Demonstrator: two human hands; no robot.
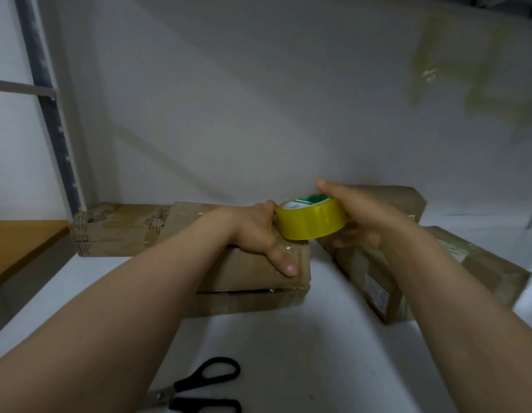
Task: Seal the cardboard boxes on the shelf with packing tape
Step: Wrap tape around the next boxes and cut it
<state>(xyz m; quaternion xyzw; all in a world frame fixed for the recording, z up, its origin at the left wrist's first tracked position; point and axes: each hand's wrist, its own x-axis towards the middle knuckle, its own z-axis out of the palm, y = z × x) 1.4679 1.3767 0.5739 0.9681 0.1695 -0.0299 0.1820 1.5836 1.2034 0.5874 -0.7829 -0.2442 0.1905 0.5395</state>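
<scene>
Your right hand (358,217) grasps the yellow roll of packing tape (311,219), fingers curled round it, just above the right end of the brown cardboard box (244,274) at the middle of the white shelf (303,353). Your left hand (257,234) clasps that end, thumb flat on the near face. More taped cardboard boxes (455,272) lie alongside. Black-handled scissors (205,386) rest near the front edge.

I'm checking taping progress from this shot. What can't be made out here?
Head view:
- Top seam of the middle box: covered by the left hand and roll of tape.
- Left hand's fingers: tips behind the roll.
- Scissors: blades behind the left forearm, handle cut by the bottom edge.
- Label on the right box: too blurred to read.
</scene>
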